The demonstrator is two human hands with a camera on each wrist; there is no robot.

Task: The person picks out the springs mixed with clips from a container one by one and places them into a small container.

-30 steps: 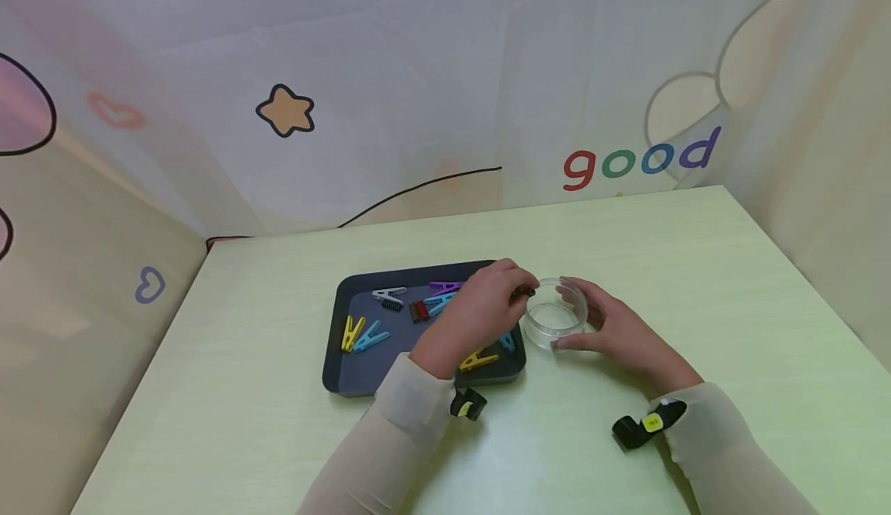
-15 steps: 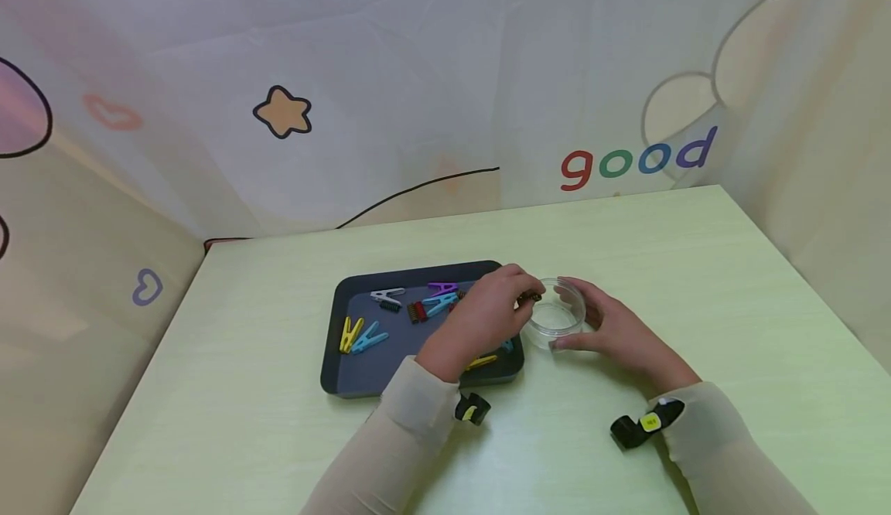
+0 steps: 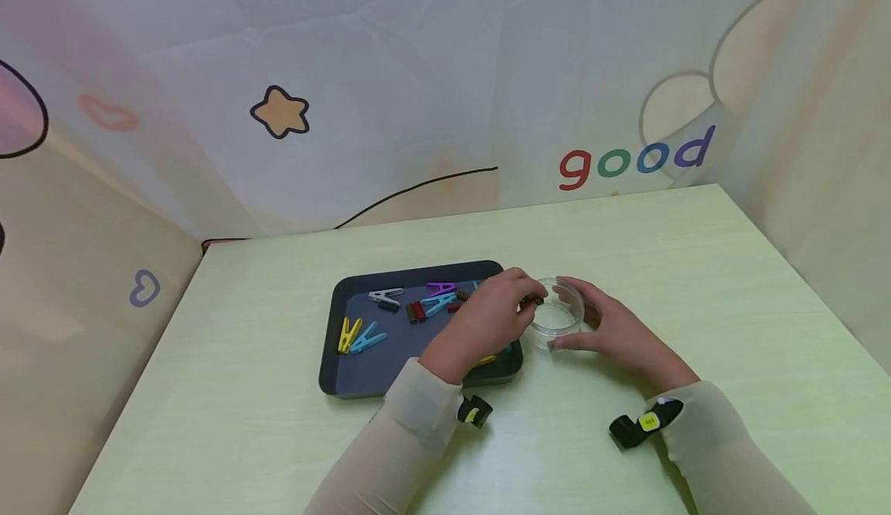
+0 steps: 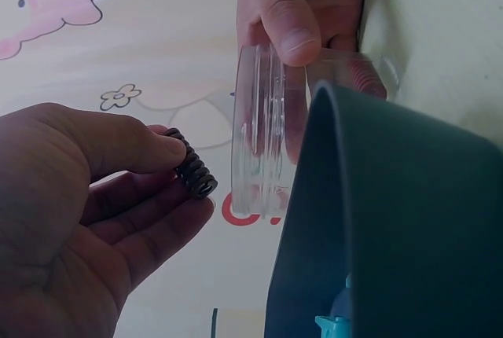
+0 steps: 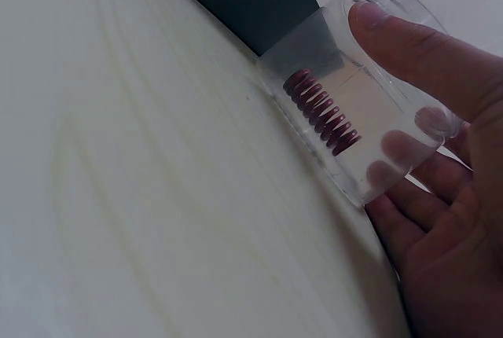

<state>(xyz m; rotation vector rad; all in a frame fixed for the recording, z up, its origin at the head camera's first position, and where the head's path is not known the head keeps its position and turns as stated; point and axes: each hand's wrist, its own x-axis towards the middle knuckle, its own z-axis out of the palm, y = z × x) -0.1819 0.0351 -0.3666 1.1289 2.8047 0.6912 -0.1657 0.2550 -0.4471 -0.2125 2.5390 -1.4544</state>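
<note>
My left hand [image 3: 487,314] pinches a dark brown coil spring [image 4: 192,167] between thumb and fingers. The spring sits near the left side of the mouth of a clear round jar [image 3: 555,322], with a gap to the rim in the left wrist view. My right hand [image 3: 616,329] grips the jar from its right side, thumb in front and fingers behind. Through the jar wall a dark red spring [image 5: 321,112] shows, lying along the bottom. Left of the jar is a dark grey tray [image 3: 362,380]; my left wrist and hand cover its right part.
In the tray lie yellow clothespins [image 3: 349,335], blue clothespins [image 3: 367,338], a purple clothespin [image 3: 442,288] and a pale grey clothespin [image 3: 385,295]. Several loose springs [image 3: 415,312] are among them. A patterned cloth [image 3: 390,113] hangs behind the light table [image 3: 223,422].
My left hand has moved slightly right and down, keeping the spring at the jar's edge. My right hand and the jar hold their place. The view has shifted a little.
</note>
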